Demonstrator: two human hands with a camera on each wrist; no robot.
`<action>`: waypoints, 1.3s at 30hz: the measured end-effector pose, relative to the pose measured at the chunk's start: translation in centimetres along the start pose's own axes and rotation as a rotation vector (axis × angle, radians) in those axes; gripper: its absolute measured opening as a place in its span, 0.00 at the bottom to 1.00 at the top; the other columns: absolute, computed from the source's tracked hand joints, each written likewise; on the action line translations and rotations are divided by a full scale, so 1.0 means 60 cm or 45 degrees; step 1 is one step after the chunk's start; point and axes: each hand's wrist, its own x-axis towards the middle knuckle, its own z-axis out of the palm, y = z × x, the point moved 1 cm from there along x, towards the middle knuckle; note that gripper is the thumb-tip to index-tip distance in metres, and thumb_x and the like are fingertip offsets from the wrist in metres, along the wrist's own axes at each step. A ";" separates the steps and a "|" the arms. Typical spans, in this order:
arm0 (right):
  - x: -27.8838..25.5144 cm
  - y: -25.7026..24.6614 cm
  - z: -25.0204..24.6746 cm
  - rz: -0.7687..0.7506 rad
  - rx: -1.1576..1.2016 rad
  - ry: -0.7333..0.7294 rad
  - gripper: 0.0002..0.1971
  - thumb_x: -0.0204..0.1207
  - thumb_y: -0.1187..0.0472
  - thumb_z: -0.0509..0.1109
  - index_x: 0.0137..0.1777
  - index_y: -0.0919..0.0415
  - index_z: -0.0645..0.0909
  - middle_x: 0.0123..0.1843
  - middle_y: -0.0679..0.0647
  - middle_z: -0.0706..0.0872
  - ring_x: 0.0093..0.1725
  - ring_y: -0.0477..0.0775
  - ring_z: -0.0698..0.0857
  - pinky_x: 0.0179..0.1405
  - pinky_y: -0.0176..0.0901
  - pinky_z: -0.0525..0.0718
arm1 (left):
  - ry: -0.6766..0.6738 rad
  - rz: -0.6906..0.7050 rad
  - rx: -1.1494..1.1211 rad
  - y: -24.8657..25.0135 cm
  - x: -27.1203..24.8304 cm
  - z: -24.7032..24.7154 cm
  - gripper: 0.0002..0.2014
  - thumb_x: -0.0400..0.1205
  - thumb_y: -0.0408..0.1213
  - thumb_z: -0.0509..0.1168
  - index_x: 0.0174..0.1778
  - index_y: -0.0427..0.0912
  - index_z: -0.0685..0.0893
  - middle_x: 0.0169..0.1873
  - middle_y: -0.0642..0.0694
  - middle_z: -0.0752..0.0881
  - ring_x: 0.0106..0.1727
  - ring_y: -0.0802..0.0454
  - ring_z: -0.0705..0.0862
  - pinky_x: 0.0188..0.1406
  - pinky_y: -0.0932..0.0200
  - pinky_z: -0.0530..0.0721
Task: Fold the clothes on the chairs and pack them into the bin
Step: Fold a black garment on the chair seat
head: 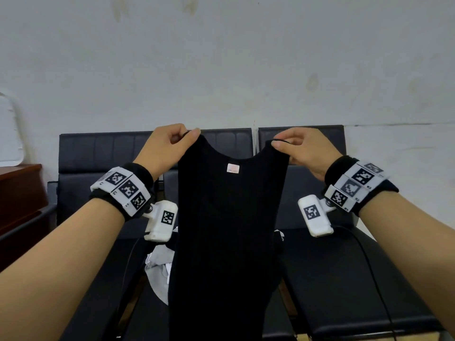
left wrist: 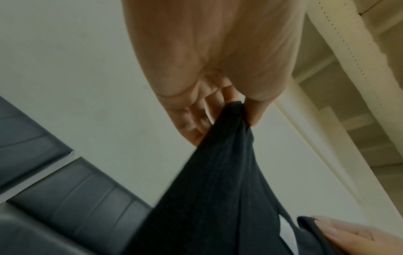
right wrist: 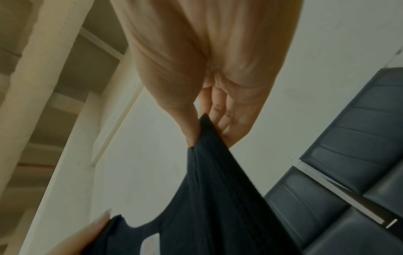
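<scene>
Both hands are up holding a black ribbed sleeveless top (head: 231, 230) by its shoulder straps, left hand (head: 170, 146) pinching the left strap, right hand (head: 305, 153) the right one, so it hangs straight down with a small pinkish label (head: 233, 168) showing below the neckline. Behind it sit two black padded leather chairs (head: 344, 267) side by side against a white wall (head: 221, 57). A crumpled grey-and-white garment (head: 158, 269) lies on the left chair's seat, partly hidden by the top.

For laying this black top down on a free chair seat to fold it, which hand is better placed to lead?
Probably the right hand: the seat below it looks bare, while grey-white clothes lie below the left hand. Both pinch the black top alike.
</scene>
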 end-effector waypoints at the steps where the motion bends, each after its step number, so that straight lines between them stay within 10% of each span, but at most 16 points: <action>1: -0.001 0.004 0.001 -0.027 -0.080 -0.011 0.06 0.80 0.57 0.79 0.54 0.55 0.89 0.49 0.53 0.93 0.49 0.47 0.91 0.48 0.42 0.86 | 0.002 0.001 0.004 -0.002 0.001 0.004 0.23 0.88 0.50 0.68 0.33 0.38 0.75 0.24 0.53 0.73 0.24 0.62 0.69 0.26 0.71 0.70; 17: -0.008 -0.045 0.098 -0.046 -0.073 -0.008 0.03 0.80 0.62 0.73 0.52 0.57 0.85 0.39 0.54 0.90 0.40 0.52 0.93 0.41 0.56 0.95 | -0.059 -0.057 -0.064 0.041 0.008 0.134 0.19 0.81 0.55 0.72 0.40 0.41 0.85 0.35 0.46 0.89 0.36 0.54 0.85 0.46 0.42 0.91; 27: -0.022 -0.047 0.086 0.030 -0.157 -0.056 0.10 0.80 0.50 0.75 0.56 0.52 0.90 0.47 0.49 0.95 0.46 0.46 0.95 0.57 0.49 0.92 | -0.289 -0.428 -0.544 0.071 -0.018 0.142 0.27 0.92 0.54 0.59 0.57 0.31 0.90 0.49 0.38 0.94 0.48 0.48 0.95 0.52 0.48 0.94; 31: -0.032 -0.056 0.077 -0.039 -0.504 -0.110 0.24 0.75 0.38 0.77 0.66 0.49 0.88 0.53 0.39 0.90 0.55 0.39 0.88 0.49 0.25 0.78 | -0.432 -0.580 -0.838 0.073 -0.028 0.137 0.34 0.92 0.59 0.54 0.60 0.29 0.90 0.56 0.38 0.93 0.58 0.41 0.93 0.59 0.45 0.92; 39: -0.031 -0.051 0.066 -0.093 -0.428 -0.121 0.18 0.78 0.60 0.74 0.67 0.48 0.88 0.56 0.43 0.93 0.57 0.39 0.89 0.55 0.26 0.81 | -0.391 -0.554 -0.825 0.063 -0.032 0.126 0.18 0.92 0.46 0.62 0.66 0.34 0.85 0.65 0.37 0.86 0.62 0.39 0.91 0.61 0.44 0.92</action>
